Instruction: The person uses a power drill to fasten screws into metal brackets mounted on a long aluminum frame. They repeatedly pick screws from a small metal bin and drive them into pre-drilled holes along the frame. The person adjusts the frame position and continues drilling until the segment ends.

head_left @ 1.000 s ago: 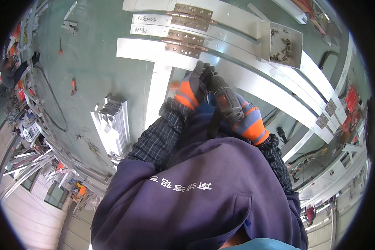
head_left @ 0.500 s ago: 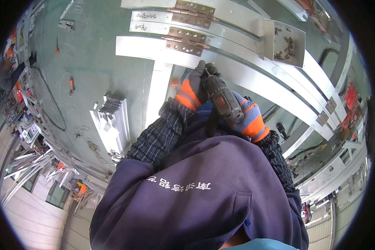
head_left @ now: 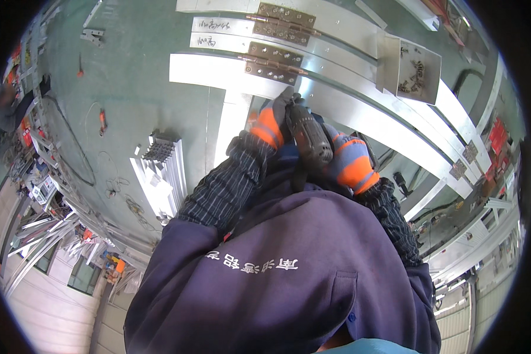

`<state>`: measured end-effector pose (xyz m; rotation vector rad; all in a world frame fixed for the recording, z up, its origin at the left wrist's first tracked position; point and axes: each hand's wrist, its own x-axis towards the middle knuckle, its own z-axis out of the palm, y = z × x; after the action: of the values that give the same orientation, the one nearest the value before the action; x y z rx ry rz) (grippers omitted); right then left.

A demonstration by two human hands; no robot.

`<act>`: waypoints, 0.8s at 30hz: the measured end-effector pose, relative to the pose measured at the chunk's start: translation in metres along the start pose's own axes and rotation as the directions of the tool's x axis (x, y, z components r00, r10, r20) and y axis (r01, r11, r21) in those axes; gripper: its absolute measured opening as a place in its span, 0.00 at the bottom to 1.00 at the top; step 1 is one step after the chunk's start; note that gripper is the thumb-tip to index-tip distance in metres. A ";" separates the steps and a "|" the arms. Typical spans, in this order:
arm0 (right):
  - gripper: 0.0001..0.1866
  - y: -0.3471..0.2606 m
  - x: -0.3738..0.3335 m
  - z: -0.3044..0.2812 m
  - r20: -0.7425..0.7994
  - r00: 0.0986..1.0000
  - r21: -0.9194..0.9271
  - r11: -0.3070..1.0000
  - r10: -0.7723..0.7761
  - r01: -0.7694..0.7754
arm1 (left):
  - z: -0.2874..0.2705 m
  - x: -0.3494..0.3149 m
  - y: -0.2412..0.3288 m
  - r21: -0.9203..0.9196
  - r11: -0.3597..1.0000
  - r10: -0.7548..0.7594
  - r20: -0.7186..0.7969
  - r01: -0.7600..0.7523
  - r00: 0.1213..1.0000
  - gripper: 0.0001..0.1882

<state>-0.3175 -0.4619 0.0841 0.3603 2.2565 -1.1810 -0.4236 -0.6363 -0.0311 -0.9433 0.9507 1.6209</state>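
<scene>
My right hand [head_left: 353,158], in a grey and orange glove, is wrapped round the handle of a dark cordless drill [head_left: 310,137]. My gloved left hand [head_left: 271,123] is at the drill's front end, its fingers closed together; what they pinch, if anything, is hidden. A bluish glow falls on the aluminium profile [head_left: 197,69] just beyond the drill's nose. Across the profiles lie a bronze-coloured hinge [head_left: 272,63] with several screws in it and a second hinge [head_left: 285,25] farther off. The drill's tip is hidden by my left fingers and the drill body.
A white open box [head_left: 390,62] of loose screws [head_left: 416,74] rests on the profiles at the right. More hinges [head_left: 463,160] sit at their far right. A bundle of profiles [head_left: 159,177] stands left of my arm. Another person [head_left: 10,109] is at the far left.
The drill has tipped more upright, its rear swinging left, and my right hand has shifted slightly left. A bluish light now shows at its nose. The profiles and box appear slightly farther right.
</scene>
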 end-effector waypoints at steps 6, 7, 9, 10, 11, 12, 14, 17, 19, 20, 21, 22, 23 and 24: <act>0.31 -0.015 0.042 0.020 0.120 0.959 -0.090 0.965 0.255 -0.245 | -0.027 0.030 0.009 0.047 0.999 0.013 0.118 -0.019 0.993 0.25; 0.31 -0.017 0.048 0.023 0.122 0.955 -0.076 0.962 0.271 -0.263 | -0.032 0.036 0.008 0.013 0.999 0.028 0.162 -0.031 0.986 0.25; 0.29 -0.019 0.057 0.027 0.114 0.951 -0.058 0.958 0.287 -0.282 | -0.044 0.046 0.006 -0.046 0.999 0.007 0.189 0.002 0.982 0.24; 0.29 -0.020 0.061 0.029 0.117 0.947 -0.050 0.954 0.300 -0.296 | -0.051 0.051 0.005 -0.136 0.990 -0.003 0.263 0.040 0.965 0.24; 0.30 -0.020 0.065 0.031 0.119 0.942 -0.042 0.950 0.313 -0.310 | -0.060 0.055 0.003 0.210 0.956 0.152 0.243 -0.205 0.958 0.24; 0.30 -0.021 0.068 0.032 0.120 0.940 -0.048 0.947 0.321 -0.317 | -0.069 0.060 0.003 0.466 0.782 0.281 0.329 -0.414 0.901 0.24; 0.30 -0.023 0.073 0.036 0.123 0.932 -0.060 0.940 0.341 -0.336 | -0.083 0.074 0.001 0.583 0.642 0.310 0.395 -0.497 0.865 0.23; 0.30 -0.025 0.077 0.039 0.140 0.918 -0.092 0.928 0.370 -0.360 | -0.100 0.095 -0.004 0.266 0.944 0.100 0.339 -0.197 0.936 0.22; 0.29 -0.027 0.077 0.041 0.105 0.926 -0.079 0.931 0.362 -0.355 | -0.107 0.110 -0.007 0.029 0.999 -0.042 0.357 0.033 0.933 0.20; 0.29 -0.027 0.077 0.042 0.092 0.927 -0.072 0.931 0.363 -0.358 | -0.111 0.113 -0.011 0.195 0.968 0.076 0.379 -0.160 0.922 0.20; 0.30 -0.028 0.077 0.043 0.095 0.922 -0.084 0.926 0.375 -0.368 | -0.114 0.115 -0.016 0.400 0.857 0.184 0.353 -0.326 0.917 0.20; 0.30 -0.028 0.078 0.044 0.099 0.915 -0.095 0.919 0.391 -0.382 | -0.117 0.118 -0.019 0.493 0.773 0.249 0.346 -0.401 0.905 0.19; 0.30 -0.028 0.079 0.045 0.103 0.909 -0.105 0.913 0.405 -0.395 | -0.119 0.119 -0.023 0.582 0.673 0.312 0.337 -0.457 0.888 0.19; 0.30 -0.028 0.080 0.046 0.097 0.909 -0.096 0.913 0.405 -0.396 | -0.120 0.120 -0.025 0.582 0.670 0.332 0.321 -0.461 0.887 0.19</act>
<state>-0.3786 -0.5170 0.0349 0.6727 1.9935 -0.8764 -0.4081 -0.6982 -0.1905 -0.0859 1.5257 1.5123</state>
